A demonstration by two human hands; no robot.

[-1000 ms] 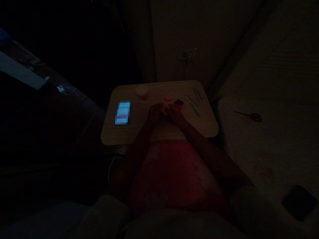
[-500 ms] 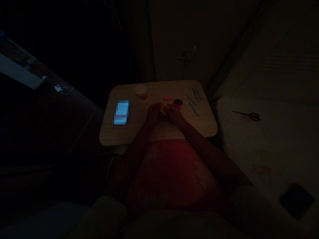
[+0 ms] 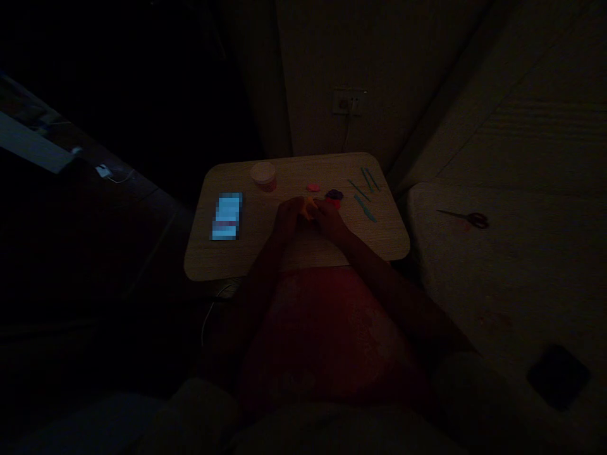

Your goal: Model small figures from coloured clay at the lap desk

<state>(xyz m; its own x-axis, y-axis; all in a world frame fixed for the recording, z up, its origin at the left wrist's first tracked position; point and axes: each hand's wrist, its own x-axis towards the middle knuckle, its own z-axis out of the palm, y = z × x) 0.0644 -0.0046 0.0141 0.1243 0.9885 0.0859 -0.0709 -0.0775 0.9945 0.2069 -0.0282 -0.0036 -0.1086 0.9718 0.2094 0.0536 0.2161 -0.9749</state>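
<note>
Head view: dim scene, clock centred on the orange piece (image 3: pixel 309 209), 12 being the far side. Left hand (image 3: pixel 287 218) is gripping the piece from about 8–9 o'clock; right hand (image 3: pixel 332 222) is gripping it from 4, fingers curling in on both. Piece is sitting between the hands, over the table (image 3: pixel 244 256); can't tell if it's touching the top. Pink disc (image 3: pixel 313 188) is lying at 12, just beyond. Purple piece (image 3: pixel 334 194) is resting at 2, red piece (image 3: pixel 333 203) showing right beside it, near right hand. Thin tools (image 3: pixel 359 190) are lying at 2, teal knife (image 3: pixel 365 209) at 3. Tub (image 3: pixel 263 177) is standing at 10, phone (image 3: pixel 226 216) is glowing at 9. Scissors (image 3: pixel 475 219) are lying at 3, well off the table.
</note>
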